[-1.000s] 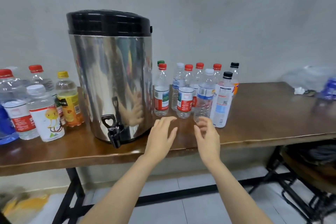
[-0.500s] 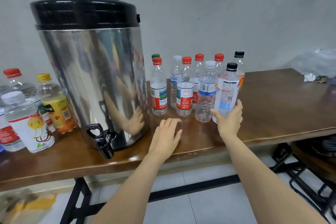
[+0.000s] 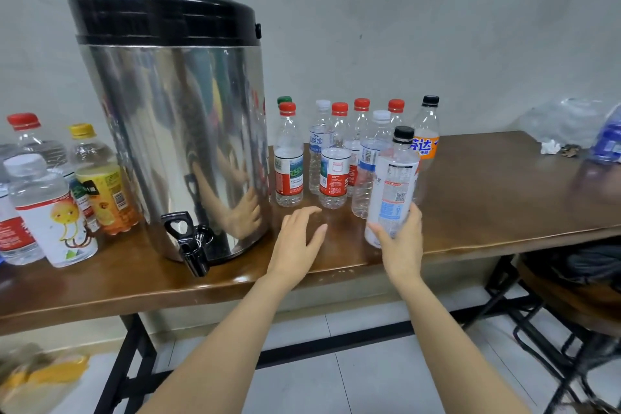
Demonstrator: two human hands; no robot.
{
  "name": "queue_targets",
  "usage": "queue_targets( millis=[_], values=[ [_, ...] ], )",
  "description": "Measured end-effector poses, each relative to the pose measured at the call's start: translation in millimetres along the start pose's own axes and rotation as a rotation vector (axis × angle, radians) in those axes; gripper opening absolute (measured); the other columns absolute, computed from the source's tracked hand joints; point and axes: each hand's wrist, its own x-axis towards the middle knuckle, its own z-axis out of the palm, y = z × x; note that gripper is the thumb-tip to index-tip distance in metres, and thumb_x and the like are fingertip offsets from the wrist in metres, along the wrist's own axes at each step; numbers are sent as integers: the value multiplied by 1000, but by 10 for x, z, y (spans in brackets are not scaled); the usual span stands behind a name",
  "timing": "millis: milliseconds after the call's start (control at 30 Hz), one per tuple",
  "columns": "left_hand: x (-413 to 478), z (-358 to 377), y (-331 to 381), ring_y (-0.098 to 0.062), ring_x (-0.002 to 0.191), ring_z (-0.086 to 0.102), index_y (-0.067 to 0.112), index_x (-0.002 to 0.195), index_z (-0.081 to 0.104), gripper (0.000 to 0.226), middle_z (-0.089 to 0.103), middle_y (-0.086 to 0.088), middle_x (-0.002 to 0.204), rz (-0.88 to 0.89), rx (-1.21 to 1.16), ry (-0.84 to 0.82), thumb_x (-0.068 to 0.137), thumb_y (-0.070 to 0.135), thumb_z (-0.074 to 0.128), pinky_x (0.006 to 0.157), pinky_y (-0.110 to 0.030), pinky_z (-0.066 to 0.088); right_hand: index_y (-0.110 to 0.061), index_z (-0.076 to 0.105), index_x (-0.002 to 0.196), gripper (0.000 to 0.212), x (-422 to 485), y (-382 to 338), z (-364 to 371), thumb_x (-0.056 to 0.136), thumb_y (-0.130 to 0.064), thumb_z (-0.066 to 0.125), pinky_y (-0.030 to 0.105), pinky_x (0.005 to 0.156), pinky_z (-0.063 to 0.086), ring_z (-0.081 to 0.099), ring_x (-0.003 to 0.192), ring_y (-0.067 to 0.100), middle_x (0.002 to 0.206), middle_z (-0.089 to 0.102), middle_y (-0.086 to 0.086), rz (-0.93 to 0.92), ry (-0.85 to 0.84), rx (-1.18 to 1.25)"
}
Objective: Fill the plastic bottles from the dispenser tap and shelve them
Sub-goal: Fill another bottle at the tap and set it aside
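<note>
A black-capped bottle is gripped by the right hand, its base partly hidden. Beside it, the left hand is spread, empty.

Soft, even indoor light fell bright enough, leaving only faint shadows on the table. Where the right hand gripped the white-labelled bottle, detail was fairly sharp. Left of that grip the steel dispenser carried pale glare and smeared reflections, and leaned with wide-angle bending. Far right of it a blue bottle was blurred.
</note>
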Motion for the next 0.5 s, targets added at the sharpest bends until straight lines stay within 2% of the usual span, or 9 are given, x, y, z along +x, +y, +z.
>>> queue_targets(
  millis=[67,133,233,300,367,433,500],
  values=[
    [-94,-57,67,-9,122,48,27,133,52,37,55,13,129,-1,-191,74,98,36,59,105,-29,42,-24,39,137,72,-245,-126,-1,78,-15,80,35,93,50,56,117,14,129,55,-3,-45,-132,107],
    [-203,-165,174,-6,124,49,31,135,50,47,56,16,132,20,-363,79,92,45,65,104,-28,42,-32,40,134,70,-521,-296,16,79,-12,78,28,91,51,58,113,5,127,58,-9,-72,-288,209],
    [-376,-406,309,-3,122,56,31,139,43,70,60,15,130,23,-535,50,79,42,78,100,-25,47,-28,40,137,70,-897,-544,86,81,-7,76,19,86,52,58,111,-4,126,58,-16,-91,-505,299],
    [-486,-569,328,-2,113,62,28,135,44,81,64,15,122,-12,-569,107,66,44,84,94,-25,52,-25,41,137,70,-1077,-652,150,79,-7,77,20,90,52,58,112,-4,126,59,-14,-100,-618,293],
    [-626,-708,305,-1,104,65,24,126,49,79,67,12,114,-43,-548,197,59,44,86,87,-22,53,-26,42,136,70,-1188,-729,177,79,-8,78,13,90,48,56,114,-6,126,60,-15,-108,-724,242],
    [-789,-823,234,3,96,65,24,119,52,70,69,12,109,-78,-496,266,62,33,91,80,-15,51,-25,48,136,66,-1231,-790,158,80,-6,77,6,89,42,53,114,-9,128,59,-14,-182,-797,118],
    [-972,-909,116,4,96,65,25,118,54,65,70,15,109,-114,-449,301,66,24,93,79,-14,51,-23,58,130,50,-1220,-855,129,85,-4,71,13,92,45,57,111,-3,123,63,-11,-259,-795,29]
  ],
)
